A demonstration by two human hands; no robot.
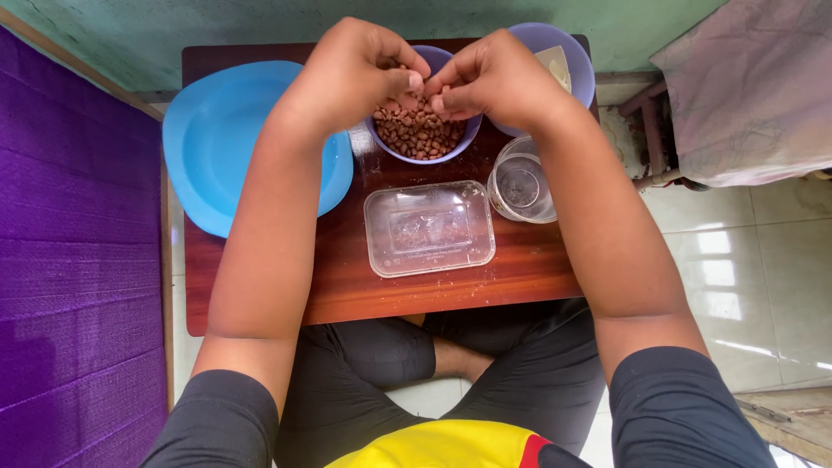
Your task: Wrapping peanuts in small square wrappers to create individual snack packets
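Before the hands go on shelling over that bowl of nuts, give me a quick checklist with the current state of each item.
1. Both hands over the purple bowl of nuts: ok; left hand and right hand meet above it.
2. Nut pinched between the fingers: cannot tell, fingertips hide it.
3. Clear rectangular container within reach: ok, just in front of the bowl.
4. Clear round cup upright: ok, beside the container.
5. Blue plate free: ok, partly under the left forearm.
6. Second purple bowl contents: cannot tell, mostly hidden.
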